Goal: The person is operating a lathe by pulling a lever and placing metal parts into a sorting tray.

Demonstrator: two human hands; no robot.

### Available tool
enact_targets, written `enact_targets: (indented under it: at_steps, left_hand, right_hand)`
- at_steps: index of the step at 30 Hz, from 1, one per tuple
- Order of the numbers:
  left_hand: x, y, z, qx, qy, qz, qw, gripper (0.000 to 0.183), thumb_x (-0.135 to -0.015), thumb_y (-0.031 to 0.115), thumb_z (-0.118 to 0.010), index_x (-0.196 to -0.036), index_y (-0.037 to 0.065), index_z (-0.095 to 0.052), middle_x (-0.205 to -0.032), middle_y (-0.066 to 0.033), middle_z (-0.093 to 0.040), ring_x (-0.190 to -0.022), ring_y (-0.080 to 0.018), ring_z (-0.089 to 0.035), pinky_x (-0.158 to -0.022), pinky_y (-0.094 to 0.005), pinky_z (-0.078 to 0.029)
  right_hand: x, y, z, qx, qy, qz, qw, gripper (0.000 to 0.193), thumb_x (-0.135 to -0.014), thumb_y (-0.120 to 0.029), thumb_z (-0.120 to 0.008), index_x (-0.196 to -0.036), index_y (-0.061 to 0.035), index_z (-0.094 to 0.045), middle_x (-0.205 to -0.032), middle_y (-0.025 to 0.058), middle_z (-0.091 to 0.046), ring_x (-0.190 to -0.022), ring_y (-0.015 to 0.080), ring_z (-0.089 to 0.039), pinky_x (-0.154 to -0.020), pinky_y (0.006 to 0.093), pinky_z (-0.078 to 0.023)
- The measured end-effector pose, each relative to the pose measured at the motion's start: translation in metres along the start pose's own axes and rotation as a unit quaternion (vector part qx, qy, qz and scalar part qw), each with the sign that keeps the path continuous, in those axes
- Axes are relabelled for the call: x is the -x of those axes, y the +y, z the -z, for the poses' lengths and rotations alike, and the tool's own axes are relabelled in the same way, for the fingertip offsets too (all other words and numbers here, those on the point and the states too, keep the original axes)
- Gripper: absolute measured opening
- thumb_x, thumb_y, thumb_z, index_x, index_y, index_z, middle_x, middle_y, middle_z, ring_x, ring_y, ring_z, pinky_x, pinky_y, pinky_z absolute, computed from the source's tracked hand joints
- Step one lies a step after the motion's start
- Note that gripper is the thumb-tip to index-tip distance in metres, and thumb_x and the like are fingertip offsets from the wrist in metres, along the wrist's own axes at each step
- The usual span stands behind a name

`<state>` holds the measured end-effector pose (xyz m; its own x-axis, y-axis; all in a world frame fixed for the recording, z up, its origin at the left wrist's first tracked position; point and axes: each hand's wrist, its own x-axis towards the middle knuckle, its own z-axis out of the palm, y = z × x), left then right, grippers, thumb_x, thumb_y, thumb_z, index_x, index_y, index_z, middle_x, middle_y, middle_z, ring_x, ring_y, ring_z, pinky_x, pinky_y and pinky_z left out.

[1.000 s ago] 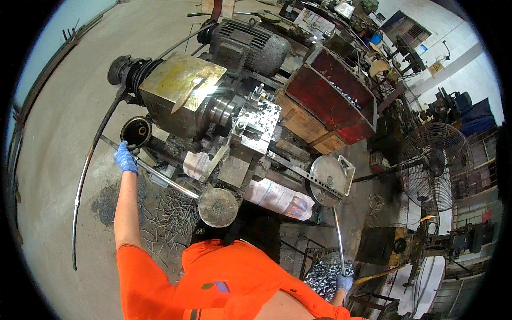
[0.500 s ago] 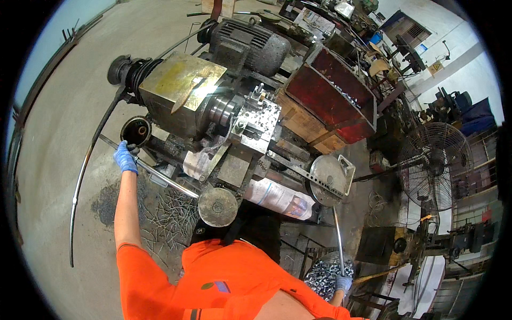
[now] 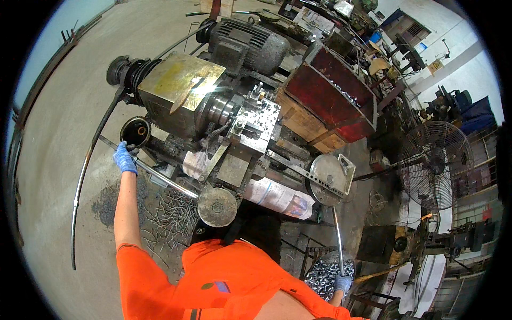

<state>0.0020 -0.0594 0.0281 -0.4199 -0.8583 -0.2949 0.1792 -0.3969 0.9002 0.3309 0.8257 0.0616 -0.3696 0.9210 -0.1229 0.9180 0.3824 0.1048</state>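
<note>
My left hand [image 3: 126, 158], in a blue glove, is closed around a metal lever [image 3: 169, 182] that runs to a round metal hub [image 3: 217, 207] at the front of a lathe-like machine. In its blue glove, my right hand [image 3: 343, 284] wraps round another steel lever [image 3: 338, 234], which slants up to a round metal plate [image 3: 328, 176] at the machine's right end. Between the levers, a shiny tool slide [image 3: 255, 128] with dark chips on it faces the spindle chuck [image 3: 221, 110]. Whether a workpiece sits in the chuck cannot be made out.
A red metal bin [image 3: 330, 96] stands behind the slide, near an electric motor [image 3: 249, 45]. Small metal parts fill a basket [image 3: 322, 280] by my right hand. A caged fan [image 3: 436, 165] is at right. Metal shavings [image 3: 169, 216] lie on the floor; a long hose-like bar [image 3: 85, 165] hangs at left.
The lower end of the long hose-like bar has shifted slightly right and down. Both hands keep their grip on the levers, with hardly any movement.
</note>
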Motion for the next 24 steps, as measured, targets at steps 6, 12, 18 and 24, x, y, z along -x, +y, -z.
enact_targets:
  at_steps: [6, 12, 18, 24]
  left_hand:
    - [0.000, 0.001, 0.000, 0.004, 0.013, 0.010, 1.000, 0.020, -0.082, 0.015, -0.057, -0.086, -0.004, -0.054, -0.064, -0.0165, -0.061, -0.040, -0.0233, -0.057, -0.037, -0.0306, -0.049]
    - [-0.002, 0.000, 0.001, 0.006, 0.005, 0.015, 1.000, 0.020, -0.082, 0.015, -0.057, -0.086, -0.004, -0.054, -0.065, -0.0169, -0.062, -0.041, -0.0233, -0.057, -0.037, -0.0304, -0.049]
    - [-0.005, -0.004, 0.000, 0.007, -0.003, 0.012, 1.000, 0.020, -0.082, 0.015, -0.056, -0.085, -0.005, -0.055, -0.065, -0.0175, -0.062, -0.042, -0.0237, -0.058, -0.039, -0.0308, -0.050]
    - [0.002, 0.001, 0.002, 0.008, -0.001, 0.003, 1.000, 0.020, -0.082, 0.016, -0.056, -0.085, -0.004, -0.056, -0.065, -0.0172, -0.062, -0.042, -0.0237, -0.058, -0.039, -0.0310, -0.051]
  right_hand:
    - [0.004, -0.006, 0.004, -0.007, -0.005, 0.015, 1.000, 0.039, -0.060, -0.032, -0.071, -0.085, -0.0032, -0.067, -0.089, 0.0199, -0.065, -0.085, 0.0334, -0.063, -0.079, 0.0389, -0.049]
    - [0.022, -0.018, 0.021, 0.000, -0.006, -0.019, 1.000, 0.045, -0.059, -0.031, -0.070, -0.091, -0.0005, -0.065, -0.095, 0.0213, -0.064, -0.091, 0.0329, -0.062, -0.081, 0.0382, -0.048]
    - [0.026, -0.015, 0.014, 0.026, 0.036, -0.002, 0.999, 0.036, -0.062, -0.033, -0.070, -0.080, -0.0022, -0.067, -0.083, 0.0221, -0.064, -0.080, 0.0343, -0.063, -0.075, 0.0394, -0.049]
    - [0.052, -0.035, 0.035, 0.016, 0.076, 0.009, 0.997, 0.033, -0.058, -0.032, -0.070, -0.073, -0.0030, -0.067, -0.077, 0.0216, -0.064, -0.075, 0.0347, -0.063, -0.071, 0.0386, -0.050]
